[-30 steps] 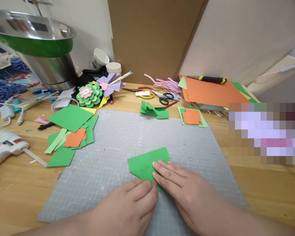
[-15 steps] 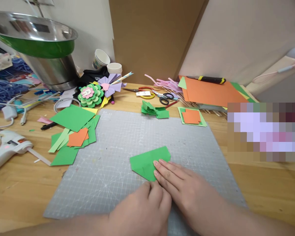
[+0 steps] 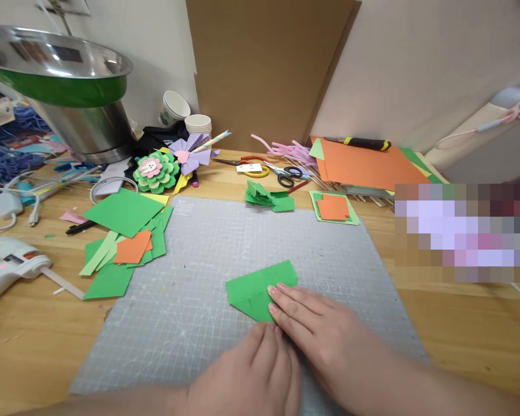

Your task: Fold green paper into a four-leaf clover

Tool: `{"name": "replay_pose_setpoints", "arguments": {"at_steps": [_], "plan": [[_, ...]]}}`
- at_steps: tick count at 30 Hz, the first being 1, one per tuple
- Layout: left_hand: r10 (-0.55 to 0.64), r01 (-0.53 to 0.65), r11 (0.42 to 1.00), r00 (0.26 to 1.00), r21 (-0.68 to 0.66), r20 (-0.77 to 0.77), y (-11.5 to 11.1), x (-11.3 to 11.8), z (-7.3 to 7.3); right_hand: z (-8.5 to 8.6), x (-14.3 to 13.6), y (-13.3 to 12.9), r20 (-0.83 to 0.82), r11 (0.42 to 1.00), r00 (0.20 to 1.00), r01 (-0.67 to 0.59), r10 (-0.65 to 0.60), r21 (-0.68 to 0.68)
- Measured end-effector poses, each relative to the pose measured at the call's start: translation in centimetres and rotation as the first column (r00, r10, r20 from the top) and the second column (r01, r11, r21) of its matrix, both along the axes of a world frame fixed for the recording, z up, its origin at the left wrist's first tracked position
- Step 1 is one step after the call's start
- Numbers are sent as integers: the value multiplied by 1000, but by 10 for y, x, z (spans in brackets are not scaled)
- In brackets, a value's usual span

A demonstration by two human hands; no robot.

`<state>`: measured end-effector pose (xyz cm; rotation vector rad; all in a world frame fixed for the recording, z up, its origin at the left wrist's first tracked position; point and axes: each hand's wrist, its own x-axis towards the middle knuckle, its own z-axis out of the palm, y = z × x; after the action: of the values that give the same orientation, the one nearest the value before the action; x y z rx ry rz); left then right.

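A folded green paper piece (image 3: 253,292) lies on the grey cutting mat (image 3: 208,242), its long top edge slanting up to the right. My right hand (image 3: 325,323) rests flat with fingers stretched over the paper's right part. Close against the paper's lower corner is my left hand (image 3: 260,358), its fingers curled and pressed together near my right hand's fingers. What the left fingertips pinch, if anything, is hidden beneath them.
Green and orange paper pieces (image 3: 125,214) lie at the mat's left edge, near a white glue gun (image 3: 17,263). Behind are crumpled green paper (image 3: 271,199), scissors (image 3: 286,173), a paper stack (image 3: 333,208), and a metal bowl (image 3: 56,58).
The whole view has shifted slightly. My left fingers have moved a little at the paper's lower corner; my right hand stays flat on the paper.
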<state>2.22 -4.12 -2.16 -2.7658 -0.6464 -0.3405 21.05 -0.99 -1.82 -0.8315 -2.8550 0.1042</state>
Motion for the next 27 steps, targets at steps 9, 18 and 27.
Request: {"name": "replay_pose_setpoints", "arguments": {"at_steps": [9, 18, 27], "plan": [[-59, 64, 997, 994, 52, -92, 4, -2, 5, 3, -2, -1, 37, 1000, 999, 15, -15, -11], [47, -42, 978, 999, -203, 16, 18, -36, 15, -2, 0, -2, -24, 999, 999, 29, -28, 28], [139, -152, 954, 988, -259, -66, 17, -64, 17, 1, 0, -1, -3, 1000, 1000, 22, -22, -3]]}}
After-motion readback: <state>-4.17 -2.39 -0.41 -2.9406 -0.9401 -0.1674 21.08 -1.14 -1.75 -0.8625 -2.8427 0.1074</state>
